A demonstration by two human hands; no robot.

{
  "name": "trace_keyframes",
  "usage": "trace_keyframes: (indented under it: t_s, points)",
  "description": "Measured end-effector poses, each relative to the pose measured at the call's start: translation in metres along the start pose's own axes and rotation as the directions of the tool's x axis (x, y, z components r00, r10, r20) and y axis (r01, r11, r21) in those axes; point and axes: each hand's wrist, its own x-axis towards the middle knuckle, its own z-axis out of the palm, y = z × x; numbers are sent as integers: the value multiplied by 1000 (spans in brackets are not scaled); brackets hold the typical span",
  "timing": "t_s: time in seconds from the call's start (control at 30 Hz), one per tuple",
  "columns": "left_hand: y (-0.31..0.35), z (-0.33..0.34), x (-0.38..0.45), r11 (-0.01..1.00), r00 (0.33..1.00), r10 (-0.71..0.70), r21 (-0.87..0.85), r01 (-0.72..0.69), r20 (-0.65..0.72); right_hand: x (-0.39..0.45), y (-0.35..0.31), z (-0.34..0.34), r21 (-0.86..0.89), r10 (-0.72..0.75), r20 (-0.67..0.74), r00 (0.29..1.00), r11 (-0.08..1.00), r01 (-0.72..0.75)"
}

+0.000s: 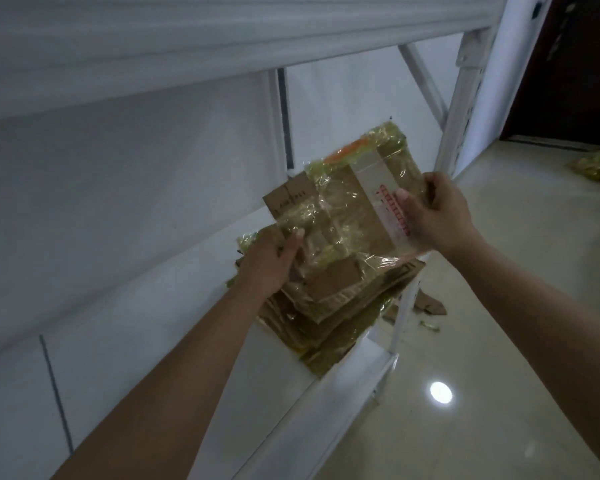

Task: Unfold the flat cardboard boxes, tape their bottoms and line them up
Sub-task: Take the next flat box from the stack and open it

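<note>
A bundle of flat cardboard boxes (pixel 354 202), wrapped in yellowish clear plastic with a white label strip, is lifted and tilted above a stack of more flat cardboard (pixel 329 306) on a white shelf (pixel 278 386). My left hand (pixel 267 265) grips the bundle's lower left edge, thumb on top. At the bundle's right edge my right hand (pixel 437 213) holds it, thumb on the label and fingers curled behind.
An upper white shelf board (pixel 153 46) hangs overhead, with white metal uprights (pixel 461 98) at the right. Cardboard scraps (pixel 430 304) lie on the glossy beige floor (pixel 482 393). Another plastic-wrapped bundle (pixel 594 164) lies far right near a dark door (pixel 568 64).
</note>
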Motion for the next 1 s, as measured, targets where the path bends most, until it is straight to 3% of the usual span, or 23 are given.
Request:
trace_keyframes:
  t_s: [0.17,0.23,0.37,0.5,0.63,0.83,1.0]
  points:
    - [27,-11,2,885,991,-121,-457,86,-49,-39,-21,-21,76,-67,-148,987,994,79]
    - [32,-15,-5,837,988,-108,-546,31,-109,-55,-28,-26,73,-96,-174,980,991,110]
    - [27,-28,-33,787,980,41,-597,-153,-197,-80,-37,-34,91,-162,-149,975,980,177]
    - [19,-40,-66,817,969,66,-545,-190,-239,-108,-42,-35,131,-140,-91,986,980,152]
    - [16,-51,-113,833,972,8,-537,-136,-234,-156,-46,-37,179,-65,11,998,982,62]
    - [6,-62,-219,872,975,-64,-486,-50,-215,-261,-50,-44,426,60,115,992,899,-104]
    - [-1,-81,-306,904,983,-108,-426,36,-147,-343,-63,-47,469,161,197,967,851,-237]
